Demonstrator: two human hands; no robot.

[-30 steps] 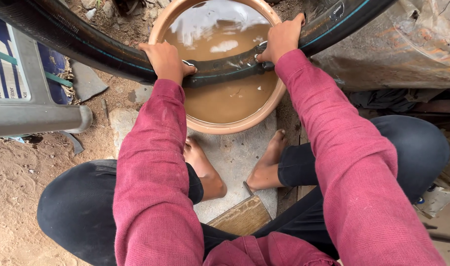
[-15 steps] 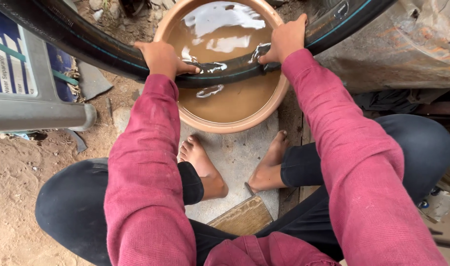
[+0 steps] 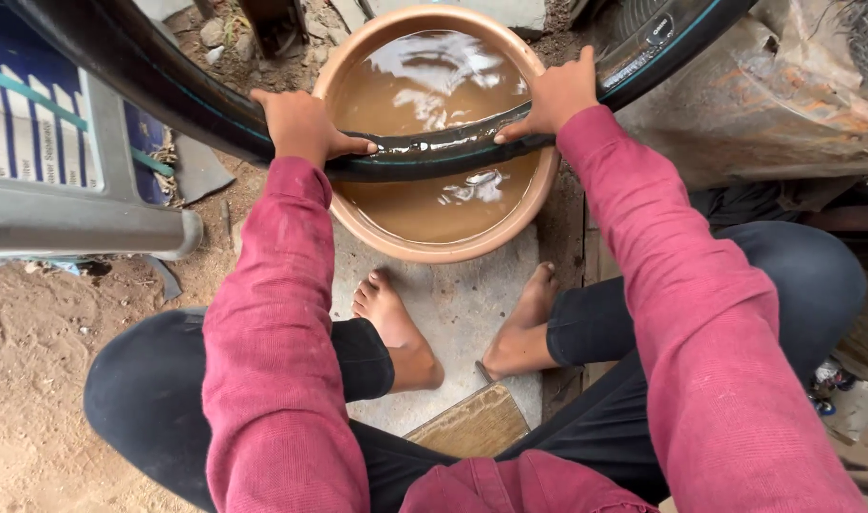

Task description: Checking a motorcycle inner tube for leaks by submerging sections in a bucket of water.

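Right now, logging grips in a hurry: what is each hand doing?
Left hand: closed on the black inner tube, pressing it into the basin.
Right hand: closed on the same tube.

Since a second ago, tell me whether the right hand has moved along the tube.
Cannot tell for sure. The right hand grips the black inner tube at the basin's right rim, as before; the whole view merely shifted with the camera.

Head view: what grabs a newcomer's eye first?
The round tan basin of muddy brown water at top centre, with a black rubber inner tube pressed across it into the water. The left hand and right hand grip the tube on either side of the basin. Below, two bare feet rest on a grey slab.
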